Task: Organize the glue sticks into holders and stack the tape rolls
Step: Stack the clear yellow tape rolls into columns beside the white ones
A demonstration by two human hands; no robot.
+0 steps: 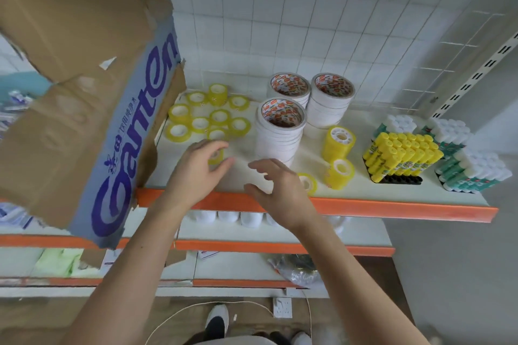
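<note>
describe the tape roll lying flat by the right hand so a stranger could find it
On the orange-edged shelf, look at the front edge just right of the right hand. The small yellow roll lies flat there, alone, unlike the yellow stacks behind it.

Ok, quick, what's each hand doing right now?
Left hand: pinching a small yellow tape roll on the shelf.
Right hand: open, fingers loosely spread, holding nothing.

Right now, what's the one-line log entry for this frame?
stage: stacking tape | left hand: pinches small yellow roll | right hand: open, over shelf | glue sticks: in holder
</note>
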